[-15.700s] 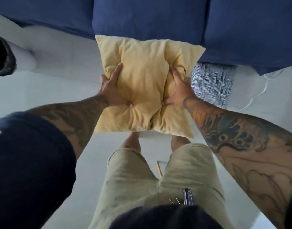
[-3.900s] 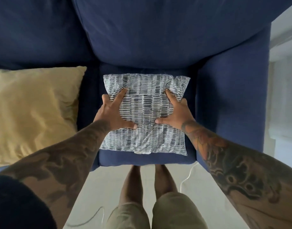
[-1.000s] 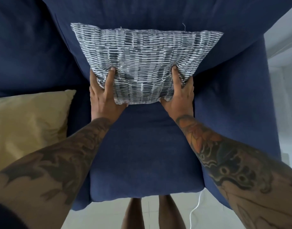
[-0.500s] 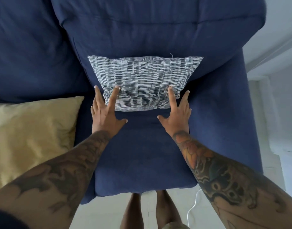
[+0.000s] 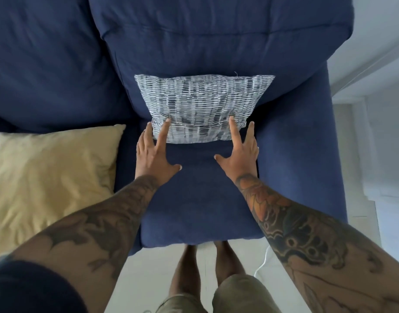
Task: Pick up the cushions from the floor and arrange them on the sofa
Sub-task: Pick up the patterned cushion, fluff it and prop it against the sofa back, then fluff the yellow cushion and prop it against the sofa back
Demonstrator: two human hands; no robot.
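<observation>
Patterned cushion (image 5: pixel 200 107) stands propped against the sofa (image 5: pixel 216 41) backrest, at the armrest end, lower edge on the seat. My left hand (image 5: pixel 154 152) and right hand (image 5: pixel 238 152) lie flat and spread in front of it, grip released; only my fingertips (image 5: pixel 168 121) press its lower corners, which dimple. Judgement: light, soft, loosely filled; the cloth creases and gives readily, so it may slump forward. Not fragile, not slippery. Best hold: both side edges, palms squeezing inward, or the lower corners. Yellow cushion (image 5: pixel 51 179) lies flat on the seat, left of the patterned one, apart.
</observation>
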